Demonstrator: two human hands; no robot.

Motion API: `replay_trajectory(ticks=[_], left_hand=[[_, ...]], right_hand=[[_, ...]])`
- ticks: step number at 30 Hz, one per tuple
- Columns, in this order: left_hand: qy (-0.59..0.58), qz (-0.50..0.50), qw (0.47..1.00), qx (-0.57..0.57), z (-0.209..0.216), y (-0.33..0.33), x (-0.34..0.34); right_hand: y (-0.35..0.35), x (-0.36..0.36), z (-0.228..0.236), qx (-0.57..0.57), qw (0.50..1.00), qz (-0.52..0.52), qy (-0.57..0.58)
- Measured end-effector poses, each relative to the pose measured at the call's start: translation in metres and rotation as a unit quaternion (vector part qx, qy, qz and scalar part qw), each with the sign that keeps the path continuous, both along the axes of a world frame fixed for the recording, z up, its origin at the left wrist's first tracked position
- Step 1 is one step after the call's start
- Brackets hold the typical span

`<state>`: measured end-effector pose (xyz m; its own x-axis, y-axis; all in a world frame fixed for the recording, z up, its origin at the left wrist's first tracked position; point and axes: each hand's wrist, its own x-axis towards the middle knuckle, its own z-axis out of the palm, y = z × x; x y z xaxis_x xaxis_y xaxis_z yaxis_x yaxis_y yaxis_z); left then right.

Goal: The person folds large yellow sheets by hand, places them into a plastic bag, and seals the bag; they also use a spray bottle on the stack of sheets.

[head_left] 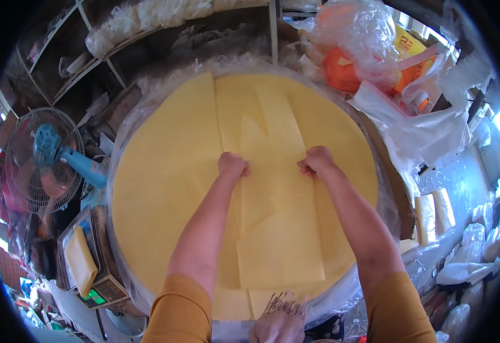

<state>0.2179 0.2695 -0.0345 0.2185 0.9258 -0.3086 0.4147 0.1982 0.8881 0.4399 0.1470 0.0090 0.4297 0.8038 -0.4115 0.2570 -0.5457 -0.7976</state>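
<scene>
A large round stack of thin, pale yellow sheets (153, 188) covers the work surface in front of me. Along its middle lies a folded yellow sheet (281, 251), a long strip with overlapping layers and a pointed flap near its far part. My left hand (234, 166) is closed at the strip's left edge, knuckles up. Across from it, my right hand (316, 162) is closed at the right edge. Both appear to grip the sheet's edges, though the fingertips are mostly hidden beneath the hands.
Clear plastic film (125, 123) rings the stack. At left stand a blue fan (47, 146) and a scale (110, 286) bearing a folded yellow packet (80, 262). Plastic bags (358, 34) crowd the far right; wrapped yellow packs (434, 214) lie at right. A pinkish rounded thing (278, 328) shows at the near edge.
</scene>
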Motion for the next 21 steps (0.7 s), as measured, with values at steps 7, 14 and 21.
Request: replay_trajectory(ticks=[7,14,21], left_hand=[[-0.145,0.046,0.988,0.021,0.009,-0.037,-0.010],[0.054,-0.127,0.872,0.470,-0.016,-0.069,-0.051],[-0.017,-0.140,0.946,0.291,0.017,-0.172,-0.073]], right_hand=[[-0.022,0.005,-0.010,0.076,0.970,-0.113,0.199],[-0.019,0.001,-0.024,0.128,0.922,-0.163,0.328],[-0.040,0.003,-0.035,0.199,0.938,-0.103,0.264]])
